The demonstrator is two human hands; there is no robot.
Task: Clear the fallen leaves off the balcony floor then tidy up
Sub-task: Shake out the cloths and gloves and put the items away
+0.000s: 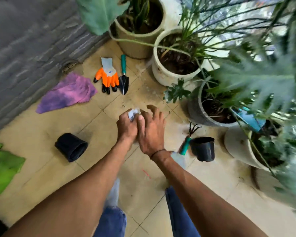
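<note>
Curled around a small white crumpled thing [132, 113], my left hand [126, 127] holds it above the tiled floor [96, 168]. Beside it, touching, my right hand [151, 132] has loose, bent fingers. Past the hands lie an orange glove [108, 77] and a trowel [123, 77]. I cannot see leaves on the floor.

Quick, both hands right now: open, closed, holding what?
Left hand: closed on a crumpled white scrap.
Right hand: open, fingers spread, thumb against the left hand, holding nothing visible.
</note>
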